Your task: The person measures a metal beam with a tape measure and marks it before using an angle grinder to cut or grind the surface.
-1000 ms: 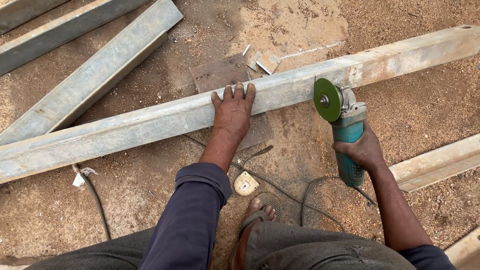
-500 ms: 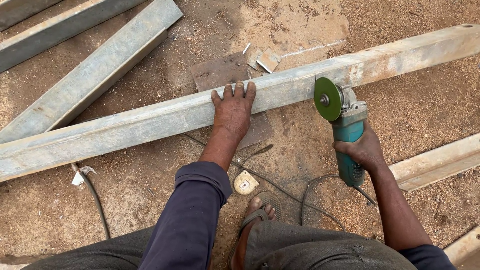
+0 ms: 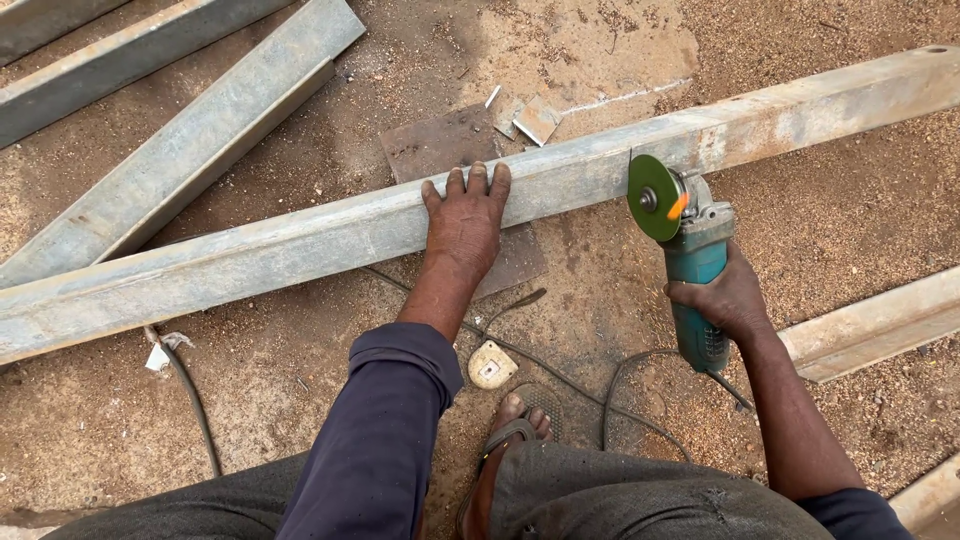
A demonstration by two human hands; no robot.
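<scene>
A: Nearest, what is lying by the sandalled foot (image 3: 510, 425)?

B: A small tape measure (image 3: 492, 366) and a dark cable (image 3: 610, 385) are lying on the sandy ground.

A: And the right hand (image 3: 728, 298)?

B: Its grip is closing around the teal angle grinder (image 3: 692, 270), green disc (image 3: 652, 184) sitting just at the long steel tube (image 3: 300, 240).

A: The left hand (image 3: 466, 218)?

B: It is pressing flat, fingers spread, grasping nothing. The tube is looking heavy, stiff, sharp-edged; bracing near the disc is probably steadiest.

A: Farther off?

B: More steel sections (image 3: 190, 150) are lying apart.
</scene>
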